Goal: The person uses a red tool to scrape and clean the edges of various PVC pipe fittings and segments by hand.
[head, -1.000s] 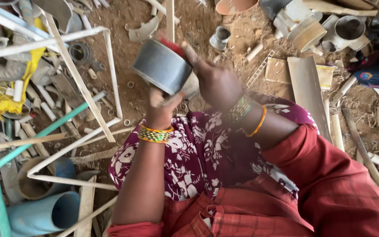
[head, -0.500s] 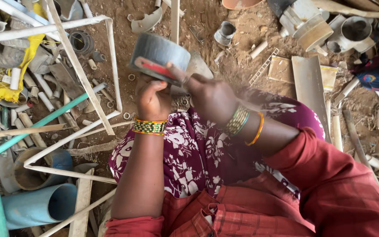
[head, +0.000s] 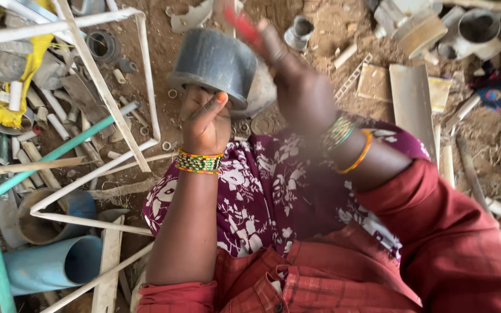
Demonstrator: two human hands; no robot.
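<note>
I see one dark grey plastic pipe fitting, a short flared cylinder [head: 214,65], held up at about twelve o'clock from my chest, above the lap. My left hand [head: 205,120] is curled into a fist under its lower rim, fingers pressed together around the edge, gripping it from below. My right hand [head: 301,87] sits at two o'clock, just beside the fitting, blurred; it seems closed on a thin red object [head: 242,26] that pokes up toward twelve, though I cannot tell what that object is or how the fingers pinch it. I count two bangle bands on the right wrist [head: 349,142] and one beaded stack on the left wrist [head: 199,162]. Under the hands is bare brown dirt ground [head: 331,23], littered with pipe offcuts. At nine o'clock stands one frame of thin white bars [head: 146,69] with one teal bar [head: 53,156] crossing it; at seven o'clock lies one light blue wide pipe section [head: 47,266]. At two o'clock rests one flat pale board [head: 411,98], with several white pipe fittings [head: 476,29] beyond it.
</note>
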